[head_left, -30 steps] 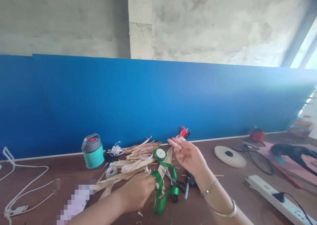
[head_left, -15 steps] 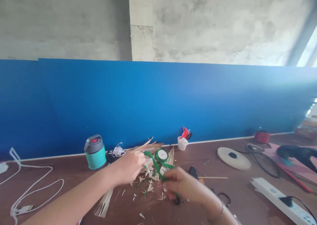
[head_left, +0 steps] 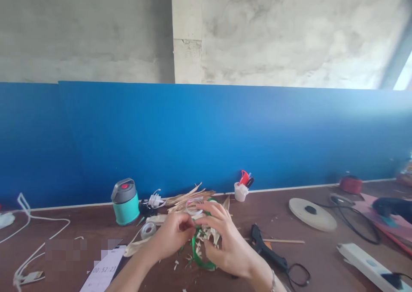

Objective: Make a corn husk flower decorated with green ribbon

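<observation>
My left hand (head_left: 172, 235) and my right hand (head_left: 225, 239) are close together over the brown table (head_left: 80, 227), both closed around a small bundle of pale dried husk pieces (head_left: 206, 236). A green ribbon (head_left: 198, 253) loops around and under that bundle between my fingers. Behind my hands lies a pile of long dried husk strips (head_left: 186, 196), with a clear tape roll (head_left: 194, 206) on it. Small husk scraps litter the table under my hands.
A teal flask with a grey lid (head_left: 125, 202), a tape roll (head_left: 148, 230), a white charger and cable (head_left: 28, 227), a white cup of pens (head_left: 241, 189), a black glue gun (head_left: 267, 249), a white disc (head_left: 310, 214), a power strip (head_left: 373, 266), and a blue wall panel (head_left: 206, 137) behind.
My hands have come together at the middle of the table. The right hand rose from the table and now wraps the husk bundle and ribbon with the left.
</observation>
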`<state>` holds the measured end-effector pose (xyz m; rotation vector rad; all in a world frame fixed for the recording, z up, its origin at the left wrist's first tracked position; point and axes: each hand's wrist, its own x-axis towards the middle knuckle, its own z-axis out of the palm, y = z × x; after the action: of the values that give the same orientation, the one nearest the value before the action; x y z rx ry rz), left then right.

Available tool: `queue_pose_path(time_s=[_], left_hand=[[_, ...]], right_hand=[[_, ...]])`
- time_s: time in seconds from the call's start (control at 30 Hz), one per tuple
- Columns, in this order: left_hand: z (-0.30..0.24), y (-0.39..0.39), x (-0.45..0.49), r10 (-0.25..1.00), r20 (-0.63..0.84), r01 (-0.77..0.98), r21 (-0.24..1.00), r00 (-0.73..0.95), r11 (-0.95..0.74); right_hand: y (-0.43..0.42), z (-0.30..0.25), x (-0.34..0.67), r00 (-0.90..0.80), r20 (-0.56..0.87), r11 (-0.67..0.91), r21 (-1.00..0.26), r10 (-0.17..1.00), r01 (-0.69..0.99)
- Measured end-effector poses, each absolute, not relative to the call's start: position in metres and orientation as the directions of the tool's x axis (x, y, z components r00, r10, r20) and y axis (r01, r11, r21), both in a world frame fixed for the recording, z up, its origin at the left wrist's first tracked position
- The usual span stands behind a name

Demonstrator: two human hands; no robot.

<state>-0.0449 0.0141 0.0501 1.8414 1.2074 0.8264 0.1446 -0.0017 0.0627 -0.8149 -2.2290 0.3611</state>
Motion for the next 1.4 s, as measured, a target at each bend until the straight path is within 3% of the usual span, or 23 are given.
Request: queue_pose_path(time_s=[0.17,0.43,0.7,1.03,1.2,1.4], left_hand=[[0.047,0.007,-0.043,0.951,0.103,0.409,0.885,0.29,-0.22],[0.038,0.001,-0.044,0.967,0.098,0.276,0.947,0.237,-0.163],[0.042,0.001,-0.041,0.972,0.131,0.018,0.99,0.197,-0.137],[0.039,-0.002,-0.031,0.983,0.16,0.153,0.973,0.095,-0.173],[0.041,-0.001,-0.033,0.984,0.146,0.118,0.98,0.106,-0.158],[0.043,-0.003,-0.032,0.989,-0.01,-0.024,1.0,0.145,0.013]], right_hand=[[0.009,0.056,0.138,-0.52,0.537,0.739,-0.362,0.664,0.569],[0.02,0.05,0.138,-0.523,0.604,0.783,-0.318,0.602,0.534],[0.025,0.059,0.141,-0.431,0.572,0.716,-0.539,0.698,0.444],[0.024,0.057,0.139,-0.34,0.423,0.521,-0.803,0.84,0.289],[0.025,0.055,0.135,-0.326,0.356,0.448,-0.852,0.876,0.271],[0.024,0.055,0.134,-0.337,0.336,0.435,-0.854,0.88,0.285]])
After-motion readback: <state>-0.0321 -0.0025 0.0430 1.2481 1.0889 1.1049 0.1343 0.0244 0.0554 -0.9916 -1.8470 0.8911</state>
